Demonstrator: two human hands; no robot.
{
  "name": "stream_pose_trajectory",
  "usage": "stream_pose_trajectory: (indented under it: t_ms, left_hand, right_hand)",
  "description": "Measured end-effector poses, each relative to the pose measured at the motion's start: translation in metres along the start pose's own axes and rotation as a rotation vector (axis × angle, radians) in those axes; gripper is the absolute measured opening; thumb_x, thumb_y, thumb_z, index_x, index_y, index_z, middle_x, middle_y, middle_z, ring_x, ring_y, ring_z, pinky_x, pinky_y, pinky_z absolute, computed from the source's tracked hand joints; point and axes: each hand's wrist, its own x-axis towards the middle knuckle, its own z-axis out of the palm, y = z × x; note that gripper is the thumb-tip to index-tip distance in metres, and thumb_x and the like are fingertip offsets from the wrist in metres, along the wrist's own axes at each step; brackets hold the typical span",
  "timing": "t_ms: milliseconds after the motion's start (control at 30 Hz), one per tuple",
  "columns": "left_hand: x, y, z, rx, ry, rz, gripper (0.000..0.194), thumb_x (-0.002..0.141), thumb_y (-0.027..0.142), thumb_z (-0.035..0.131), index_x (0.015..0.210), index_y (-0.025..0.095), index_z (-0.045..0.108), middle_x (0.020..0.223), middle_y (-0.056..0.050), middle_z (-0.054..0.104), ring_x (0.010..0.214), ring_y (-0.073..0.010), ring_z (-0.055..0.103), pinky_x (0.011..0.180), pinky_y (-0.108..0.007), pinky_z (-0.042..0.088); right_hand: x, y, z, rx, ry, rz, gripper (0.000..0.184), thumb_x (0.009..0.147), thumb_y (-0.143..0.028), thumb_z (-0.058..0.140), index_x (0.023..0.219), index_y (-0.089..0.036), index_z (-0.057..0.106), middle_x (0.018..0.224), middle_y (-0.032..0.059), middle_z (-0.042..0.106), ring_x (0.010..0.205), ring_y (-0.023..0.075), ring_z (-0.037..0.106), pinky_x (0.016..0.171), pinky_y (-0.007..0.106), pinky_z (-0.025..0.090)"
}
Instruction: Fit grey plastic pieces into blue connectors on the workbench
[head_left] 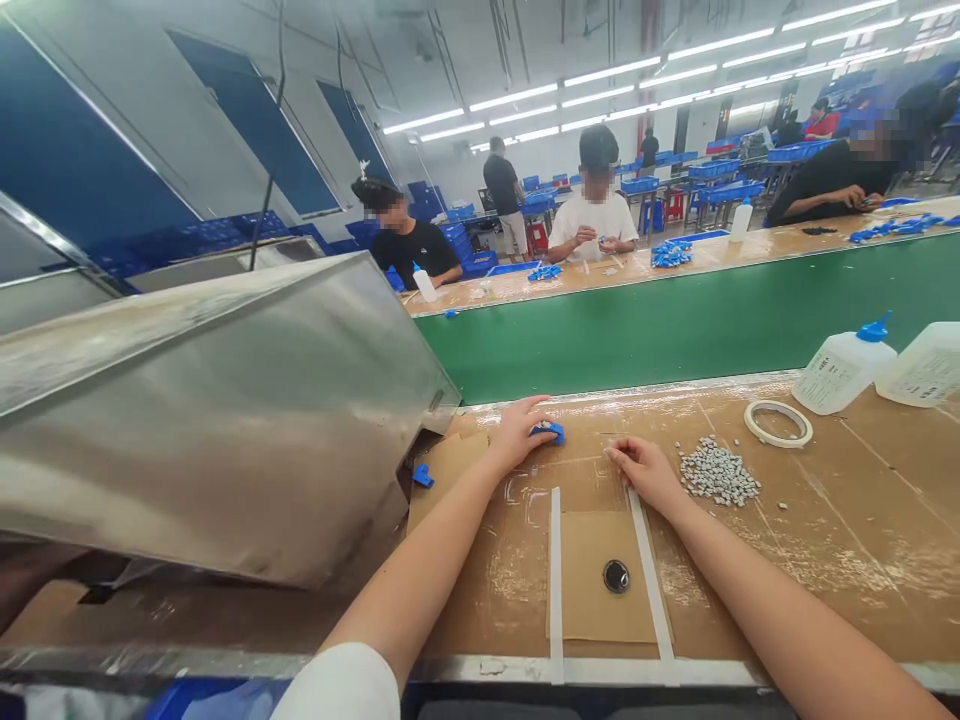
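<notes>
My left hand [519, 432] is closed around a small blue plastic part [553, 433] near the far edge of the bench, with something pale on top of it. To the right, my right hand [639, 466] has thumb and fingertips pinched together, and whatever is between them is too small to make out. Beside that hand lies a loose pile of small grey pieces [718, 472]. Closer to me, a round black disc [616, 576] rests on a cardboard sheet [585, 615] edged by two white tape strips. Another blue part [424, 475] sits left of my left forearm.
A large metal housing [225, 440] stands along the left side. A tape roll [778, 424] and two white bottles [844, 372] are at the right. Beyond a green conveyor belt [675, 315], several people work at a bench with blue parts [671, 254].
</notes>
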Motion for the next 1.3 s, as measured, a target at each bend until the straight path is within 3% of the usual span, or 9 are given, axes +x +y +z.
stream_pose_trajectory:
  t_ms: [133, 233, 333, 567, 667, 833, 1000, 1167, 1300]
  left_hand:
    - [-0.021, 0.03, 0.004, -0.521, 0.079, -0.117, 0.03, 0.087, 0.043, 0.076, 0.108, 0.022, 0.073, 0.126, -0.012, 0.07, 0.121, -0.0303, 0.063, 0.11, -0.05, 0.046]
    - [-0.042, 0.056, 0.025, -1.012, 0.077, -0.232, 0.044, 0.088, 0.049, 0.075, 0.121, 0.022, 0.063, 0.111, -0.009, 0.073, 0.099, -0.0241, 0.073, 0.098, -0.043, 0.055]
    - [-0.052, 0.068, 0.046, -1.226, 0.086, -0.275, 0.048, 0.082, 0.048, 0.082, 0.118, 0.023, 0.064, 0.11, -0.006, 0.07, 0.097, -0.0217, 0.073, 0.09, -0.035, 0.057]
    - [-0.05, 0.061, 0.056, -1.273, -0.076, -0.168, 0.045, 0.08, 0.045, 0.085, 0.113, 0.017, 0.07, 0.113, -0.01, 0.072, 0.095, -0.0187, 0.07, 0.083, -0.029, 0.055]
    - [-0.049, 0.062, 0.055, -1.317, -0.11, -0.147, 0.05, 0.08, 0.048, 0.085, 0.116, 0.018, 0.068, 0.113, -0.011, 0.074, 0.091, -0.0177, 0.069, 0.077, -0.027, 0.054]
    - [-0.047, 0.066, 0.055, -1.34, -0.2, -0.079, 0.04, 0.082, 0.045, 0.083, 0.104, 0.016, 0.066, 0.112, -0.013, 0.075, 0.094, -0.0188, 0.069, 0.079, -0.028, 0.053]
    - [-0.047, 0.065, 0.056, -1.333, -0.285, -0.024, 0.039, 0.082, 0.044, 0.083, 0.102, 0.015, 0.066, 0.108, -0.014, 0.076, 0.1, -0.0207, 0.069, 0.083, -0.03, 0.052]
    - [-0.047, 0.066, 0.058, -1.308, -0.342, -0.044, 0.039, 0.083, 0.046, 0.082, 0.102, 0.016, 0.066, 0.108, -0.012, 0.075, 0.101, -0.0198, 0.069, 0.084, -0.03, 0.051]
    - [-0.048, 0.069, 0.06, -1.296, -0.409, -0.064, 0.04, 0.08, 0.045, 0.084, 0.102, 0.016, 0.065, 0.105, -0.009, 0.074, 0.097, -0.0172, 0.068, 0.082, -0.028, 0.05]
  right_hand:
    - [-0.001, -0.003, -0.001, -0.005, -0.011, -0.025, 0.046, 0.082, -0.064, 0.066, 0.085, -0.019, 0.063, 0.064, -0.0026, 0.054, 0.047, 0.0128, 0.048, 0.048, 0.026, 0.04]
    - [-0.001, -0.006, -0.001, 0.022, -0.012, -0.042, 0.046, 0.079, -0.065, 0.069, 0.081, -0.02, 0.062, 0.062, -0.0027, 0.054, 0.047, 0.0133, 0.047, 0.047, 0.027, 0.04]
    - [-0.002, -0.009, -0.001, 0.037, -0.008, -0.049, 0.047, 0.077, -0.066, 0.071, 0.079, -0.02, 0.062, 0.06, -0.003, 0.054, 0.046, 0.0136, 0.047, 0.045, 0.027, 0.04]
    - [-0.017, -0.02, -0.003, 0.025, -0.004, -0.01, 0.054, 0.072, -0.073, 0.075, 0.08, -0.021, 0.063, 0.066, -0.0025, 0.054, 0.054, 0.0154, 0.053, 0.052, 0.03, 0.054]
    - [-0.035, -0.035, -0.005, 0.165, -0.023, 0.076, 0.052, 0.072, -0.067, 0.083, 0.079, -0.02, 0.065, 0.069, -0.0021, 0.053, 0.061, 0.0135, 0.052, 0.061, 0.029, 0.06]
    - [-0.072, -0.066, -0.004, 0.543, -0.109, 0.236, 0.039, 0.075, -0.048, 0.092, 0.082, -0.018, 0.068, 0.077, -0.0022, 0.05, 0.061, 0.0075, 0.042, 0.057, 0.017, 0.056]
    - [-0.088, -0.076, -0.001, 0.562, -0.127, 0.257, 0.035, 0.078, -0.045, 0.091, 0.08, -0.018, 0.068, 0.075, -0.0026, 0.047, 0.059, 0.0073, 0.039, 0.056, 0.016, 0.054]
    - [-0.096, -0.07, -0.01, 0.304, -0.106, 0.22, 0.039, 0.079, -0.054, 0.086, 0.081, -0.019, 0.067, 0.073, -0.0019, 0.051, 0.06, 0.0103, 0.045, 0.064, 0.025, 0.054]
    - [-0.11, -0.068, -0.017, -0.335, -0.17, 0.053, 0.032, 0.095, -0.052, 0.068, 0.085, -0.021, 0.066, 0.077, 0.0016, 0.06, 0.072, 0.0181, 0.056, 0.069, 0.03, 0.048]
